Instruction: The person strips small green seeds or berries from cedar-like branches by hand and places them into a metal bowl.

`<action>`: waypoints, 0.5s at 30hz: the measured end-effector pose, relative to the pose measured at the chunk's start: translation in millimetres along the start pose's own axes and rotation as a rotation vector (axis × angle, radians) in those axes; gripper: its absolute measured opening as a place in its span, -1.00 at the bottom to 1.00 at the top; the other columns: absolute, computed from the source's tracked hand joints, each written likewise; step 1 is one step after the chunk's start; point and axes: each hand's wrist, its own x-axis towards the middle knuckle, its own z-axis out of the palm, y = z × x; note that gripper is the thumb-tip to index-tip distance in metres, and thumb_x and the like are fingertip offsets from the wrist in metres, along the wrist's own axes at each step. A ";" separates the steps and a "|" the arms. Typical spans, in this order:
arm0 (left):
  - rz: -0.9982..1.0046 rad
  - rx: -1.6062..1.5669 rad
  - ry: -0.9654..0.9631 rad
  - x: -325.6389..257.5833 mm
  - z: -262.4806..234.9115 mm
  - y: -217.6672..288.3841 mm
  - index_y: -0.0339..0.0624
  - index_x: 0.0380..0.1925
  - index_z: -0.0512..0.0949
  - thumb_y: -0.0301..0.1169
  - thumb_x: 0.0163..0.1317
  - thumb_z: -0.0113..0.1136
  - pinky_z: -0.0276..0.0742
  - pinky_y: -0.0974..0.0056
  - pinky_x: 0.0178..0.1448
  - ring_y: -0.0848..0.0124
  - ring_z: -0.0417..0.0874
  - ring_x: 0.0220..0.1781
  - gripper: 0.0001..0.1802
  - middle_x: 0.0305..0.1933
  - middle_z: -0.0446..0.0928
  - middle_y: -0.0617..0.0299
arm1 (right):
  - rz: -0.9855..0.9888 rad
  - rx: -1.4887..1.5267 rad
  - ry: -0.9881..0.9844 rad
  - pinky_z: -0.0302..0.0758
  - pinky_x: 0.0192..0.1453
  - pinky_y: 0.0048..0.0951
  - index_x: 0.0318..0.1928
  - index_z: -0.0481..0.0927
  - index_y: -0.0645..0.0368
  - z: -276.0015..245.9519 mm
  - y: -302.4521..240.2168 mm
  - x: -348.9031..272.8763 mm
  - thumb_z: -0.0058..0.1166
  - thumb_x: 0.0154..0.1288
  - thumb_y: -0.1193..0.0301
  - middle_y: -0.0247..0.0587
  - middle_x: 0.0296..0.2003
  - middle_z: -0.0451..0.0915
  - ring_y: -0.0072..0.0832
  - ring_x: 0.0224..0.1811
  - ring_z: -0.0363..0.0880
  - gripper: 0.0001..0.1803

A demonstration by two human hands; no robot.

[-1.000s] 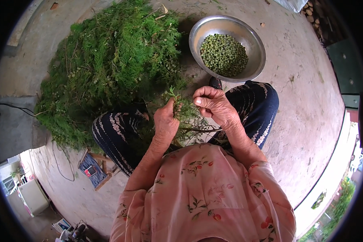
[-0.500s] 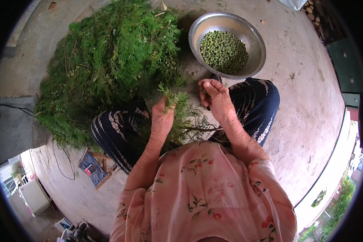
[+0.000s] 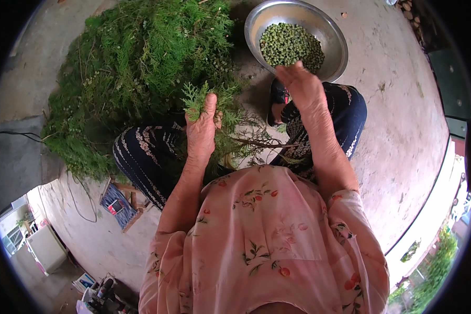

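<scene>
My left hand (image 3: 201, 124) is closed round a leafy evergreen sprig (image 3: 198, 98), thumb pointing up, just in front of a big heap of cut evergreen branches (image 3: 157, 57). A thin brown branch (image 3: 256, 142) with sparse twigs lies across my lap beside that hand. My right hand (image 3: 302, 89) is over the near rim of a metal bowl (image 3: 336, 52), its fingers stretched out toward the inside and a little blurred; I make out nothing in them. Small round green seed cones (image 3: 288, 44) are piled in the bowl.
Concrete floor (image 3: 397, 131) spreads around me. My knees in dark patterned trousers flank the work. A low stool (image 3: 119, 205) with a phone-like thing on it stands at the left, near a loose cable (image 3: 78, 201). Stacked wood (image 3: 407, 11) shows at the far right.
My right hand has moved away from the left, up and right to the bowl's rim, and its curled fingers have straightened. My left hand has shifted slightly left and up with the sprig.
</scene>
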 end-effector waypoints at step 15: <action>1.330 0.676 -0.279 -31.4 43.8 20.4 -0.13 -0.13 0.45 -0.43 -0.09 0.20 0.36 0.09 -0.02 0.26 0.53 -0.24 -0.58 -0.31 0.51 0.17 | -0.577 -1.849 -0.745 0.30 0.03 -0.21 -0.19 0.49 0.17 -2.9 63.7 -63.1 -0.05 0.12 0.28 -0.10 -0.16 0.47 -0.25 -0.07 0.41 -0.71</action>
